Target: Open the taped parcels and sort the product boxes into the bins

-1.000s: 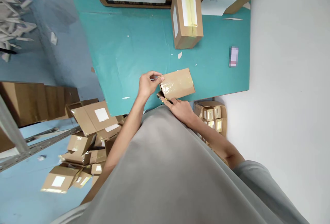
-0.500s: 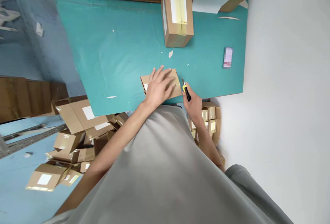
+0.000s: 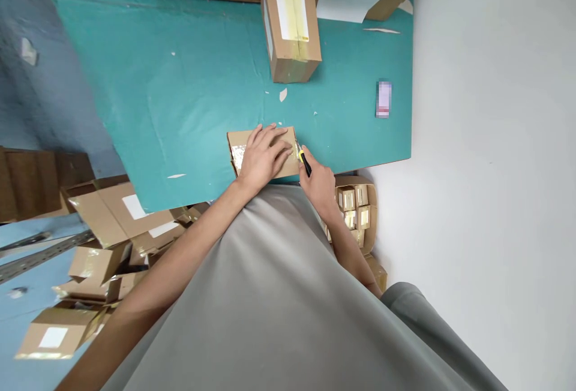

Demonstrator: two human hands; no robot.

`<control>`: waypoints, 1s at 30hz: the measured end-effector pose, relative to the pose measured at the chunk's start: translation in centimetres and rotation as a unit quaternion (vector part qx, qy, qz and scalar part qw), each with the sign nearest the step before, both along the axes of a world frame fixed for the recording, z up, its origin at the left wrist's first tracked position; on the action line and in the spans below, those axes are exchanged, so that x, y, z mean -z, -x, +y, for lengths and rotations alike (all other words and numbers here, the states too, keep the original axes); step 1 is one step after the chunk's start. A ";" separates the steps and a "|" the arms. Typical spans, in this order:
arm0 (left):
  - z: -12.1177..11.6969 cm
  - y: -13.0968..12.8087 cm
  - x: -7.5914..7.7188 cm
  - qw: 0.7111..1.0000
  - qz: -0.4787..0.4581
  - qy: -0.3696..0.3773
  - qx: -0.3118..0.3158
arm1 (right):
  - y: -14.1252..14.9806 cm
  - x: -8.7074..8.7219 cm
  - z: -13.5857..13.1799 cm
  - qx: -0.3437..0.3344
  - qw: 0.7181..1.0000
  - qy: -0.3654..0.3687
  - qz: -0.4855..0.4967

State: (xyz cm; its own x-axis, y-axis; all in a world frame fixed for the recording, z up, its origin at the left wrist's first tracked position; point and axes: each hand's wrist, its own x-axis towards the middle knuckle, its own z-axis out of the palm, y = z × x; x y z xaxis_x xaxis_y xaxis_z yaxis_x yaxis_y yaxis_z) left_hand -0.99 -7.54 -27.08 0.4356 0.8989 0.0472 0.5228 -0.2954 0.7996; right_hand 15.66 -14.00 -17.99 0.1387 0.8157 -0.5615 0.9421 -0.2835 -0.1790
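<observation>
A small brown cardboard box (image 3: 284,168) lies at the near edge of the green-topped table, with shiny tape on its left part and along its right end. My left hand (image 3: 262,154) rests on top of it, fingers spread. In my right hand (image 3: 317,182) is a utility knife (image 3: 304,160) with a black and yellow handle. Its tip touches or nearly touches the taped right end of the box; the exact contact is too small to tell.
A taped, labelled carton (image 3: 293,25) stands farther back on the table (image 3: 193,103). A blurred-out pinkish item (image 3: 383,100) lies at the right. Several discarded cartons (image 3: 67,325) are piled on the floor at left. A big box of small boxes (image 3: 369,223) sits below the table's right side.
My right hand has brought the knife leftward to the right end of the box. The box now sits straighter under my left hand. The whole view has shifted slightly.
</observation>
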 end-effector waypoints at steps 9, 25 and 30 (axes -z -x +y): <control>-0.3 0.0 1.0 0.999 -0.001 -0.043 0.008 | 3.2 -2.5 0.8 0.042 0.996 0.040 -0.061; 0.3 1.8 1.7 0.997 -0.049 -0.042 0.030 | 4.1 -4.0 -5.7 0.056 0.994 0.042 -0.084; -0.7 6.5 1.6 0.997 -0.053 -0.059 -0.008 | 0.1 1.4 -4.5 0.125 0.984 -0.123 -0.009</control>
